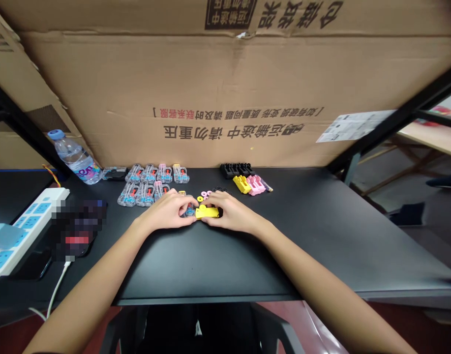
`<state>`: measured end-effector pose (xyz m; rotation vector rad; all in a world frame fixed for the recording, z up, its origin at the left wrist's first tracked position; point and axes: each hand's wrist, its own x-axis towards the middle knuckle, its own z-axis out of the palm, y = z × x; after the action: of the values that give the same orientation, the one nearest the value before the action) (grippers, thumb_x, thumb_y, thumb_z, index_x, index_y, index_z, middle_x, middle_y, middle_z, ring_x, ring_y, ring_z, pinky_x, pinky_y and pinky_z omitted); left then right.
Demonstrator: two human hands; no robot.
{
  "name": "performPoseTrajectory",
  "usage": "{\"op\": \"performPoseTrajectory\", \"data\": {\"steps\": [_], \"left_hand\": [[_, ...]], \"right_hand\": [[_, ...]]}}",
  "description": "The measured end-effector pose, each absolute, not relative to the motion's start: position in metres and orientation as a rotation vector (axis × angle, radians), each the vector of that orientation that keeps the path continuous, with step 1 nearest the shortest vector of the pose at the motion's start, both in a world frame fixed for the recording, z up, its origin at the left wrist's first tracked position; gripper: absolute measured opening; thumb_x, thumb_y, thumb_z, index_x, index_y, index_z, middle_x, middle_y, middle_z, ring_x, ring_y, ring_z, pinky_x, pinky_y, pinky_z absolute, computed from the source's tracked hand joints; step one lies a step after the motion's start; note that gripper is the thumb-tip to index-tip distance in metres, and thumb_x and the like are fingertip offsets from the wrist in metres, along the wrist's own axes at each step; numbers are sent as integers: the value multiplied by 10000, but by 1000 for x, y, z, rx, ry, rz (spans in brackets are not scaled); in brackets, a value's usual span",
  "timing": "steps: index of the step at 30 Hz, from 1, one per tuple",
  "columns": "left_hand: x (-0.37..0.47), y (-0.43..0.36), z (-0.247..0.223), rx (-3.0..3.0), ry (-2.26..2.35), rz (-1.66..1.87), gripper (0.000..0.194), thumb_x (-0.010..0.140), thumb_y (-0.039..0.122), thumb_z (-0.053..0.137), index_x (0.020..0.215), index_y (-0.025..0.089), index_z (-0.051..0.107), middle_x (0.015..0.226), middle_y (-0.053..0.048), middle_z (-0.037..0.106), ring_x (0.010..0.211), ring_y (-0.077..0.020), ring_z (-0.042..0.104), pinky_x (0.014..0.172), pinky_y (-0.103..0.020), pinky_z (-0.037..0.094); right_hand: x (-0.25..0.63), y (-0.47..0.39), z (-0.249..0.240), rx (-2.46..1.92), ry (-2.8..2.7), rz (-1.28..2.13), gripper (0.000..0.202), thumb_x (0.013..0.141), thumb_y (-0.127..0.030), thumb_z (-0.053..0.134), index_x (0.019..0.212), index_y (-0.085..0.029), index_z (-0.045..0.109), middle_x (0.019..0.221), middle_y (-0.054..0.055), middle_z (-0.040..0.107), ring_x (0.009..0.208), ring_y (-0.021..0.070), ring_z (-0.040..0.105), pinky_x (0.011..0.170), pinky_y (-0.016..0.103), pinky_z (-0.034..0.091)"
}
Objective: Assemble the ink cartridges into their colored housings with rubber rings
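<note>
Near the middle of the black table, my left hand (pixel 170 210) and my right hand (pixel 230 211) meet around a yellow plastic piece (pixel 207 212). The right fingers pinch its right end, and the left thumb and fingertip touch its left end. A clear plastic part (pixel 189 211) shows between the left thumb and index finger. Just beyond the fingertips lie small yellow rings (pixel 200 199) and pink rings (pixel 209 193), with black rings partly hidden behind the right hand. Clear cases with red and blue inside (pixel 145 193) stand in two rows beyond my left hand.
Black pieces (pixel 236 170), yellow pieces (pixel 242 184) and pink pieces (pixel 255 184) lie at the back. A water bottle (pixel 76 157), a white power strip (pixel 26 228) and a phone with a cable (pixel 77 228) are on the left. Cardboard (pixel 225 78) stands behind the table.
</note>
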<state>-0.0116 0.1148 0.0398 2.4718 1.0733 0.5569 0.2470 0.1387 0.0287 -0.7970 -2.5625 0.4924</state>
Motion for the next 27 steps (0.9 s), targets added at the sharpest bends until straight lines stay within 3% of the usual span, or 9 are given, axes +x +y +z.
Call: {"op": "performPoseTrajectory", "data": {"steps": [3, 7, 13, 17, 22, 27], "left_hand": [[-13, 115, 37, 2450, 1075, 568, 381, 916, 370, 778, 1257, 218, 698, 668, 93, 571, 622, -129, 566, 842, -351, 407], [-13, 117, 37, 2476, 1083, 543, 310, 928, 422, 768, 1164, 226, 721, 661, 84, 568, 629, -137, 569, 820, -352, 395], [-13, 116, 43, 2570, 1124, 493, 272, 950, 457, 746, 1065, 211, 742, 689, 56, 609, 686, -162, 616, 831, -361, 380], [-14, 115, 47, 2615, 1151, 482, 284, 943, 463, 751, 1063, 206, 760, 732, 37, 662, 772, -191, 670, 849, -371, 372], [-16, 116, 48, 2650, 1185, 493, 322, 950, 511, 732, 1057, 209, 770, 747, 19, 688, 783, -209, 676, 834, -380, 369], [-17, 116, 48, 2634, 1204, 476, 381, 973, 581, 684, 1045, 217, 769, 729, 13, 667, 751, -204, 639, 819, -381, 380]], "right_hand": [[247, 139, 28, -800, -2551, 502, 206, 896, -254, 785, 1090, -194, 753, 985, 77, 743, 943, 262, 677, 856, 376, 479], [246, 139, 27, -810, -2551, 511, 187, 915, -274, 790, 1078, -190, 759, 980, 81, 743, 941, 269, 683, 851, 381, 486], [246, 138, 25, -800, -2534, 589, 311, 963, -468, 782, 1123, -202, 756, 1015, 90, 742, 957, 272, 686, 842, 374, 503], [246, 136, 28, -777, -2492, 658, 394, 965, -553, 755, 1142, -201, 749, 928, 57, 718, 817, 225, 659, 734, 338, 501], [250, 139, 27, -875, -2370, 621, 359, 1061, -475, 621, 1234, -191, 757, 954, 79, 772, 788, 217, 687, 741, 348, 534], [260, 151, 29, -1046, -2161, 458, 324, 1089, -346, 511, 1109, -187, 792, 1074, 120, 813, 874, 251, 732, 788, 387, 562]]}}
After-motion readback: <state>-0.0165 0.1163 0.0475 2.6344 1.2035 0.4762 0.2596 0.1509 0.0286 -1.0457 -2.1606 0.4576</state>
